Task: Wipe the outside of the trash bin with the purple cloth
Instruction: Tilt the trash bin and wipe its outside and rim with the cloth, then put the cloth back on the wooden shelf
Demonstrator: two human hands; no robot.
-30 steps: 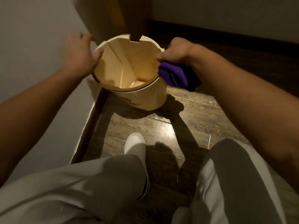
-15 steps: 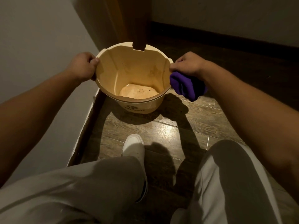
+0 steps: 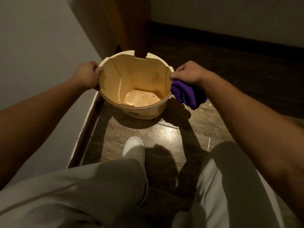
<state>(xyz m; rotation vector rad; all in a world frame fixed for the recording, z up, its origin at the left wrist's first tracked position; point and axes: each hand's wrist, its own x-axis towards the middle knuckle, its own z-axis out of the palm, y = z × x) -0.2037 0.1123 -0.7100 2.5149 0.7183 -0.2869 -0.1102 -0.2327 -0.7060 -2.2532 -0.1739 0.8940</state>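
Cream plastic bin (image 3: 144,112), centre frame, now upright on the floor (image 3: 177,134) rather than tipped, left hand (image 3: 87,75) closed on its left rim, right hand (image 3: 189,74) pinching the right rim with the cloth (image 3: 187,93) bunched beneath: positioned, outside wiping apparently about to begin.

Floor's (image 3: 172,134) a wood-look plank tile, kinda glossy with a bright glare patch mid-frame. The cream trash bin (image 3: 144,112) sits on it upper center, tucked near the wall's skirting on the left. One white shoe (image 3: 134,149) planted just below the bin, lower center.
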